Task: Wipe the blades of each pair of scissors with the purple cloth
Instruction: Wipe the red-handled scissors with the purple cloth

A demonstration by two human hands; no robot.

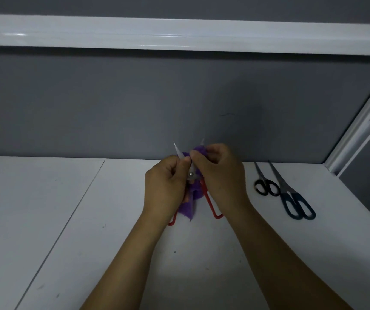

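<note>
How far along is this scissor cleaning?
Done: cannot tell; nothing marks a cleaned pair. In hand: the red scissors, open, gripped by the left hand while the right hand pinches the cloth around one blade. Left, probably: the black scissors and blue scissors lying aside on the table.

No legible text anywhere

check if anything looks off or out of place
Nothing stands out. The left hand and right hand hold the red-handled scissors open, purple cloth against the blades; black scissors and blue-handled scissors lie closed on the table at right.
</note>
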